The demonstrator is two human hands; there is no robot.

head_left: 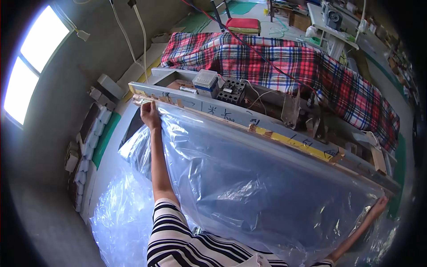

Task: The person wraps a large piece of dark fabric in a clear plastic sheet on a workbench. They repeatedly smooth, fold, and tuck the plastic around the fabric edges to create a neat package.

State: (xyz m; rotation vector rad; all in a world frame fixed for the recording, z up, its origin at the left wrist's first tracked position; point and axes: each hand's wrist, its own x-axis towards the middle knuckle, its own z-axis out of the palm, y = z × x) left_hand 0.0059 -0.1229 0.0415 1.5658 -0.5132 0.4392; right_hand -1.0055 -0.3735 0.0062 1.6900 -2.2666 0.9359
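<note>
A wide sheet of clear plastic film (249, 182) is spread between my two hands, its upper edge lying along the front of a long grey metal frame (213, 109). My left hand (150, 115) is closed on the film near the frame's left end, fingers pinched at the edge. At the far right end my right hand (379, 207) is closed on the other corner of the film, close to the frame. A strip of yellow tape (302, 144) with handwritten marks runs along the frame's front. Loose film (124, 211) bunches at the left of my left arm.
On the frame stand a white-lidded plastic box (206, 82) and a black block with round sockets (231, 91). A plaid blanket (267, 60) covers the part behind. White rolls or packs (89, 147) line the left wall. A red-seated chair (242, 26) stands beyond.
</note>
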